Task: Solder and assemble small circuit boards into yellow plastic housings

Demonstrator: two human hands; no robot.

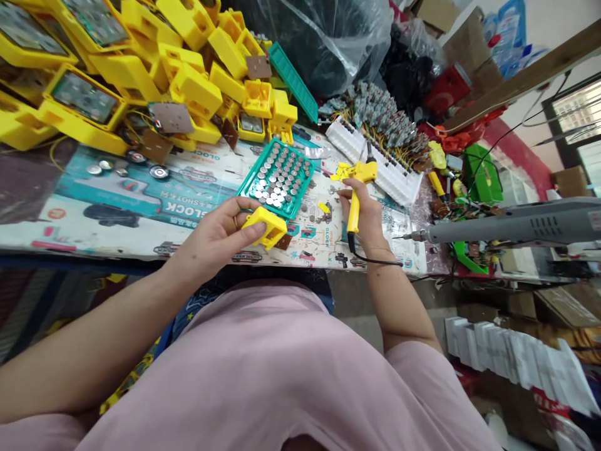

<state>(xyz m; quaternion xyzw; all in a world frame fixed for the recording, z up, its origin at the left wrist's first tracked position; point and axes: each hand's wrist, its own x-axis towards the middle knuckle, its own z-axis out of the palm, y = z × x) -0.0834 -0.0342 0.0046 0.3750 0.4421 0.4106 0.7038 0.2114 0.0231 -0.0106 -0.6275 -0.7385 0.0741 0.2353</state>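
Yellow housing (pixel 267 227) is gripped by the left hand (pixel 220 228), pinched at its left end between the thumb on the near side and the fingers on the far side. Its long axis is set roughly left to right, and its cavity appears to be faced toward the near side. The yellow corded tool (pixel 354 212), grasped in the closed fingers of the right hand (pixel 367 210), is located to the right of the housing, well apart from it; its handle is aligned near to far. Between the hands, printed cover (pixel 335 250) is exposed, with a yellow scrap (pixel 323 207) and small loose parts noted. Just beyond the housing, the green tray (pixel 292 208) of metal discs (pixel 282 178) is placed, limiting room on the far side. Farther right, passage is bounded by the white rack (pixel 399 181) and the grey tool (pixel 507 222), whose tip is pointed left toward the right forearm (pixel 381 257).
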